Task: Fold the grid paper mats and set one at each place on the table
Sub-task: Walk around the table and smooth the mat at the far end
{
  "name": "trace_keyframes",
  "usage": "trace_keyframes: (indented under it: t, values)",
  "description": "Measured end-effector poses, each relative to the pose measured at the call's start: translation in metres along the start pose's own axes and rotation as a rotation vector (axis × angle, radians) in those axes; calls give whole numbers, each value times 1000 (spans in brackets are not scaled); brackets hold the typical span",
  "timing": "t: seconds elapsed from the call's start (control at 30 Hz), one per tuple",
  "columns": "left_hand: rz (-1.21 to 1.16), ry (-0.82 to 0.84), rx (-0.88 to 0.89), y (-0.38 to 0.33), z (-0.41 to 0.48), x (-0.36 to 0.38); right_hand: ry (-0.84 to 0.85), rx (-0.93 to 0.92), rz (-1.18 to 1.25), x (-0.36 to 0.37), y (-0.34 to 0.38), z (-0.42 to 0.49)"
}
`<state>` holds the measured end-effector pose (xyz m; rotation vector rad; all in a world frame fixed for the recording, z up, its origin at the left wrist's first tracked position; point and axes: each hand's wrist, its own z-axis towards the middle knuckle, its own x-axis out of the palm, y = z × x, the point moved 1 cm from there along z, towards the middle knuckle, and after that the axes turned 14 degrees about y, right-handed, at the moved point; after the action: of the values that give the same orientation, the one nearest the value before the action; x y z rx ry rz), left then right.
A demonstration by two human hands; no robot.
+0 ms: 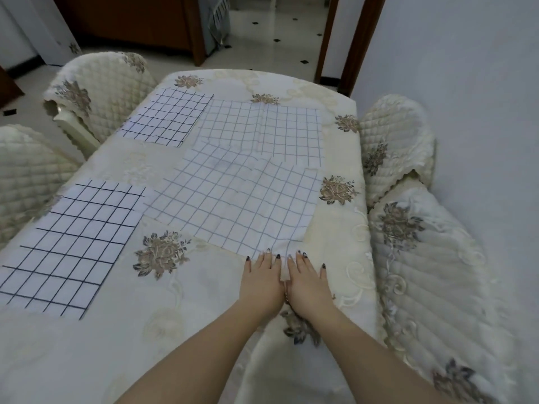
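Note:
Two folded grid paper mats with dark lines lie on the left side of the table, one near (70,246) and one far (170,118). An unfolded, faint-lined mat (233,199) is spread across the middle, partly covering another unfolded mat (280,132) behind it. My left hand (262,282) and my right hand (306,284) rest flat side by side on the tablecloth. Their fingertips touch the near corner of the big unfolded mat. Neither hand grips anything.
The table (204,330) wears a cream floral cloth. Quilted chairs stand at the left (96,91) and far left (26,170), two more at the right (396,141) and near right (431,272). A white wall runs along the right.

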<state>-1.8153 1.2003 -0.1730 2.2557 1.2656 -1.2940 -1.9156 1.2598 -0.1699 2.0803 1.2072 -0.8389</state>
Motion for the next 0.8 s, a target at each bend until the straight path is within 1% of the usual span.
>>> trace_keyframes:
  t: [0.1,0.2,0.37,0.43,0.53,0.7,0.8]
  values:
    - [7,0,5,-8,-15,12,1,22,-8,12,-8,-17]
    - [6,0,18,-18,-27,21,-17,36,36,21,-15,-31]
    - [42,62,68,-38,-45,38,-50,16,27,28,-16,-51]
    - [45,63,79,-47,-50,46,-74,26,61,30,-16,-56]
    - [33,54,97,-59,-57,51,-116,80,121,34,-21,-63]
    - [-85,46,167,-74,-63,48,-262,204,277,33,-34,-75]
    - [-152,-21,179,-70,-64,30,-305,258,249,31,-36,-79]
